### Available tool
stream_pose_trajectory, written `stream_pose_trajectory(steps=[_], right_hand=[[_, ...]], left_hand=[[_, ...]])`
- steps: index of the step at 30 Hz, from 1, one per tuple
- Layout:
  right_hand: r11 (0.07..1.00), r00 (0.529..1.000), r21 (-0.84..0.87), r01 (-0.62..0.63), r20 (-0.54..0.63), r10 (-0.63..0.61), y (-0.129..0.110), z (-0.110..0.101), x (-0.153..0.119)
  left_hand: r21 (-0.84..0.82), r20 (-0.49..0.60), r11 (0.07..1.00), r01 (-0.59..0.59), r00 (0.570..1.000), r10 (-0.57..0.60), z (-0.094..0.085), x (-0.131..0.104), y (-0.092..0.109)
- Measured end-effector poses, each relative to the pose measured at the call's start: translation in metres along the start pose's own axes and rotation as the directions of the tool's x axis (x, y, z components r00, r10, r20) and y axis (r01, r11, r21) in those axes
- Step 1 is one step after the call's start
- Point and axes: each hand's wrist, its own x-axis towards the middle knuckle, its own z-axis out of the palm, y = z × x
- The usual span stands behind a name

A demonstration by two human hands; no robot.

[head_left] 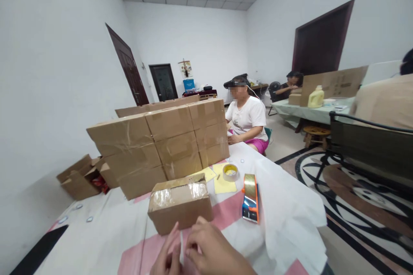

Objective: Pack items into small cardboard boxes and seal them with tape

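Note:
My left hand (pixel 168 254) is low in the view, just in front of a small taped cardboard box (pixel 179 206); its fingers are partly curled and what lies between them is hidden. Beside it on the right, my right hand (pixel 206 242) has its fingertips pressed together near the box's front face. Whatever it pinches is too small to make out. The box lies closed on the cloth-covered table (pixel 284 206), with shiny tape on its top. To its right is an orange and blue tape dispenser (pixel 251 197), and behind that a tape roll (pixel 230 172) on yellow paper (pixel 224 185).
Stacked cardboard boxes (pixel 174 137) form a wall across the back of the table. Open cartons (pixel 79 178) stand at the left. A person in a white shirt (pixel 250 116) sits beyond the table; others sit at the right.

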Motion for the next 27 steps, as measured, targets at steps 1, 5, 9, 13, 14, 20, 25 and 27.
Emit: stream_pose_trajectory(steps=[1, 5, 9, 13, 14, 20, 25, 27], right_hand=[[1.0, 1.0, -0.013, -0.011, -0.027, 0.011, 0.0, -0.002, 0.001], [0.994, 0.972, 0.095, -0.043, -0.227, 0.064, 0.005, -0.024, 0.005], [0.999, 0.907, 0.002, -0.035, -0.42, 0.033, 0.029, -0.064, 0.0], [0.982, 0.821, -0.167, -0.082, -0.57, -0.029, 0.049, -0.096, -0.009], [0.978, 0.811, -0.186, -0.088, -0.584, -0.038, 0.05, -0.101, -0.01], [0.986, 0.877, -0.166, -0.003, -0.474, -0.077, 0.008, -0.122, 0.019], [0.995, 0.974, 0.061, 0.084, -0.216, -0.069, -0.023, -0.116, 0.088], [0.992, 0.995, 0.112, 0.066, -0.084, -0.056, -0.018, -0.102, 0.118]], left_hand=[[0.006, -0.029, 1.0, 0.025, 0.999, -0.025, -0.002, 0.003, -0.004], [0.059, -0.154, 0.993, 0.104, 0.984, -0.094, -0.021, 0.021, -0.026], [0.169, -0.007, 0.982, 0.079, 0.997, -0.079, -0.035, 0.044, -0.027], [0.298, 0.187, 0.902, -0.313, 0.946, 0.267, -0.023, 0.08, 0.004], [0.354, 0.208, 0.833, -0.425, 0.904, 0.373, -0.018, 0.091, 0.011], [0.421, 0.531, 0.628, -0.654, 0.739, 0.414, 0.003, 0.127, 0.009], [0.407, 0.415, 0.661, -0.63, 0.772, 0.481, 0.002, 0.117, -0.009], [0.402, 0.353, 0.648, -0.647, 0.763, 0.542, 0.002, 0.115, -0.012]])
